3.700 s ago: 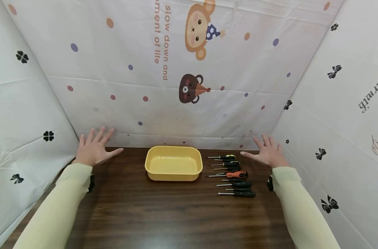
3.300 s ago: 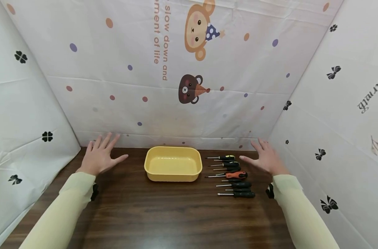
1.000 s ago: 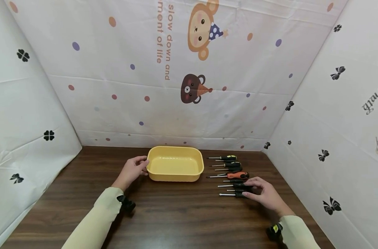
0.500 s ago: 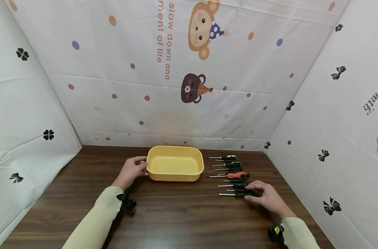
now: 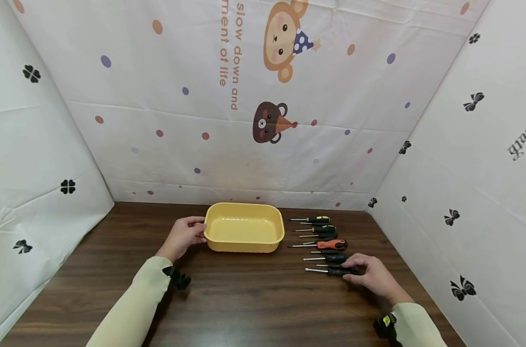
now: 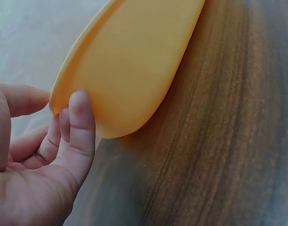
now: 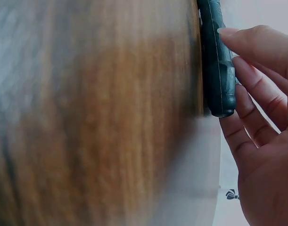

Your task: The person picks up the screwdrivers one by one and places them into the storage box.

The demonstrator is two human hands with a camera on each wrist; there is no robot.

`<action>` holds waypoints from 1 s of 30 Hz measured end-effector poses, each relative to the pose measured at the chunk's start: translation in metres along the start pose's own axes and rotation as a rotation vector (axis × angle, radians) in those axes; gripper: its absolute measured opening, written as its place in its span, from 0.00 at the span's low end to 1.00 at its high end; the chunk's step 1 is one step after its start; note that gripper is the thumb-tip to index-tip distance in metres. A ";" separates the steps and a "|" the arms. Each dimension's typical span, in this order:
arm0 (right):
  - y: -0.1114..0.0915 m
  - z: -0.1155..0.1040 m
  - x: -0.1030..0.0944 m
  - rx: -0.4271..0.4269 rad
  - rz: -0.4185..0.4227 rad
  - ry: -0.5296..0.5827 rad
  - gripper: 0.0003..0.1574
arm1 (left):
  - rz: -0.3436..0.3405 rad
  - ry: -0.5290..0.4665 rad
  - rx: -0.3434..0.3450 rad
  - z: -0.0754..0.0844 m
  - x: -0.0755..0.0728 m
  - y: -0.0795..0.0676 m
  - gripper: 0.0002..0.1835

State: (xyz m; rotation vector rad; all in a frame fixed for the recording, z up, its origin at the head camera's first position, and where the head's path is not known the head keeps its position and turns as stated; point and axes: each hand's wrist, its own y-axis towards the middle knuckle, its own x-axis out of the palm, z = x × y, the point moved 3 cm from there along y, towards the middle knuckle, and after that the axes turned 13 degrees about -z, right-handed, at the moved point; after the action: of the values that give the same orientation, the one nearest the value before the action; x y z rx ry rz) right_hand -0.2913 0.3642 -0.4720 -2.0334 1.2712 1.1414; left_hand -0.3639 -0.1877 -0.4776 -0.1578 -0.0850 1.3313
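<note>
My left hand (image 5: pixel 182 239) is at the left end of a yellow plastic basin (image 5: pixel 244 247). In the left wrist view, thumb and fingers pinch the rim of that basin (image 6: pixel 134 70). On the right, my right hand (image 5: pixel 371 275) holds the back end of the handle of the nearest black screwdriver (image 5: pixel 335 272), whose metal shaft points left. The right wrist view shows the thumb on one side of the dark handle (image 7: pixel 219 66) and the fingers on its other side. The hand covers part of the handle in the head view.
Several more screwdrivers lie in a column right of the basin, among them an orange-and-black screwdriver (image 5: pixel 330 244) and a black-and-yellow one (image 5: pixel 318 220). A brown wooden table (image 5: pixel 245 299) carries everything. White printed sheets (image 5: pixel 228 159) stand behind and on both sides.
From spread out near the back corners, my left hand has come to the basin and my right hand to the nearest screwdriver. Since half a second ago that screwdriver has tilted slightly.
</note>
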 end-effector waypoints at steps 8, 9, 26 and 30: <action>0.002 0.001 -0.001 0.015 -0.055 -0.053 0.11 | -0.005 -0.019 -0.011 0.001 -0.005 0.004 0.25; 0.003 0.001 -0.001 0.016 -0.060 -0.056 0.12 | -0.008 -0.023 -0.016 0.001 -0.005 0.005 0.25; 0.001 0.002 -0.001 0.035 -0.065 -0.122 0.13 | -0.025 -0.070 -0.057 0.004 -0.009 0.009 0.25; 0.000 0.002 -0.001 0.029 -0.070 -0.134 0.12 | -0.030 -0.068 -0.051 0.004 -0.010 0.010 0.24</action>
State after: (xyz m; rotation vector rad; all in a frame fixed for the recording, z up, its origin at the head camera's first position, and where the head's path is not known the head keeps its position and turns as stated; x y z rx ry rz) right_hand -0.2925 0.3658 -0.4724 -1.9301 1.1361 1.1983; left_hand -0.3759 -0.1948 -0.4751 -0.1540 -0.1788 1.3054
